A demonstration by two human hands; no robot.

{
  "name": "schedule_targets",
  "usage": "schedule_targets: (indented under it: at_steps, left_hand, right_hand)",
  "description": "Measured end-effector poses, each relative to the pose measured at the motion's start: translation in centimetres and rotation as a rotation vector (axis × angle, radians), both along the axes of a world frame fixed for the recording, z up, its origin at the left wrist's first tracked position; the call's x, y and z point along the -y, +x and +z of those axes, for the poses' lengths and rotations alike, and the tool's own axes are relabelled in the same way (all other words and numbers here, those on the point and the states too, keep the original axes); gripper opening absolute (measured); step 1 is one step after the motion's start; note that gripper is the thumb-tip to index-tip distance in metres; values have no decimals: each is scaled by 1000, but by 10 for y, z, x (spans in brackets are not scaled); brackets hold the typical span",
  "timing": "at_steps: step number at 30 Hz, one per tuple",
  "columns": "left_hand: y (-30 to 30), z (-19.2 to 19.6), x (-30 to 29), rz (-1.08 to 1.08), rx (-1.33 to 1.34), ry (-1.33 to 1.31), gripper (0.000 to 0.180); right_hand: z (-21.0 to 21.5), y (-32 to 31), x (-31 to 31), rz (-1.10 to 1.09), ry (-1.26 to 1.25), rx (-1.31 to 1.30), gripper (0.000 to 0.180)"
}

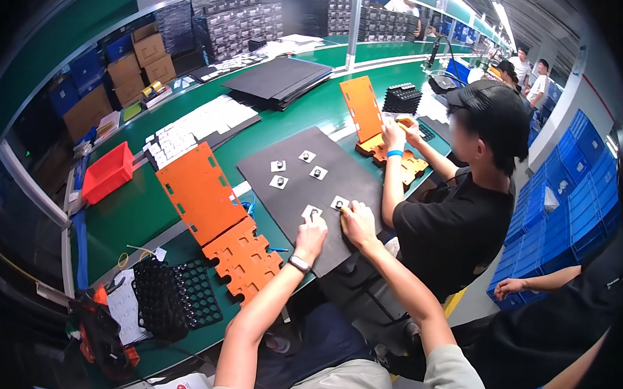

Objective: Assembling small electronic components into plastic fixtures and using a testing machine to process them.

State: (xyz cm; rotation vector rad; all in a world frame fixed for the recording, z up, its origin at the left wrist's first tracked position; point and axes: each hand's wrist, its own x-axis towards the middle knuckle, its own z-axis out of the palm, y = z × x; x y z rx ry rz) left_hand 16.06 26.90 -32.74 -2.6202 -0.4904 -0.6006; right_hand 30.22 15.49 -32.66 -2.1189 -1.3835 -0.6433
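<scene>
A long green workbench (136, 204) runs down the hall — cardboard boxes (139, 59) and dark stacked trays (235, 22) behind it, blue crates (572, 202) along the right wall, strip lights (503, 15) overhead.

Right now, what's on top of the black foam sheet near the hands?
On the black foam sheet lie six small white squares with dark centres, e.g.. The left hand rests on one, the right hand by another. Anything beneath the palms is hidden.
</scene>
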Motion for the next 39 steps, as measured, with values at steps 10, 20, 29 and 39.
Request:
schedule_targets:
  at_steps: [10,20,29,39]
  left_hand:
    - [-16,3,15,205,64,-389,69]
    - [-7,-10,5,259,117,-573,81]
    - [-3,2,5,342,-37,-599,83]
    - [-9,10,12,385,-78,-595,88]
  right_hand:
    - [-16,-8,-9,-62,-142,-105,55]
    - [-29,1,-28,-42,-322,-230,68]
    - [-24,-1,-27,-52,-332,-256,69]
    - [-21,-9,-18,-27,-313,-275,74]
